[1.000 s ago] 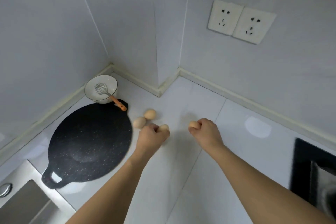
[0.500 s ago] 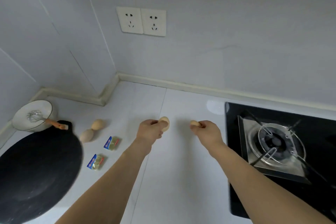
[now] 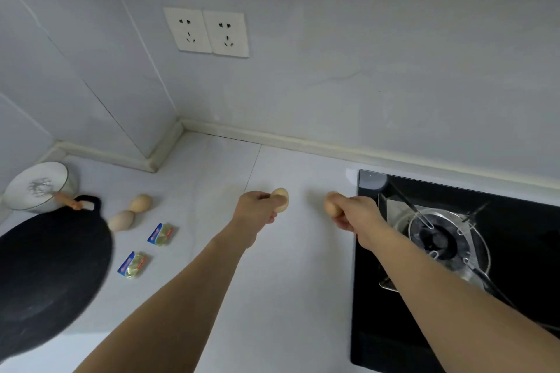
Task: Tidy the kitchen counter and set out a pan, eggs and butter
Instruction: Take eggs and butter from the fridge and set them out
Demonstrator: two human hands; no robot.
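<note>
Eggs: one in my left hand (image 3: pixel 257 209), one in my right hand (image 3: pixel 354 215), fingers closed round each, seemingly just above the surface (image 3: pixel 291 266). Next: set down gently near the pair (image 3: pixel 130 212) at 9 o'clock.

On the desk (image 3: pixel 288 297), the pan (image 3: pixel 45 275) lies far left, a bowl (image 3: pixel 36 188) holding a whisk (image 3: pixel 51 191) behind it. Two eggs (image 3: pixel 130 212) touch just right of the pan, two butter packets (image 3: pixel 145 251) before them. The gas stove (image 3: pixel 454 251) sits right.
</note>
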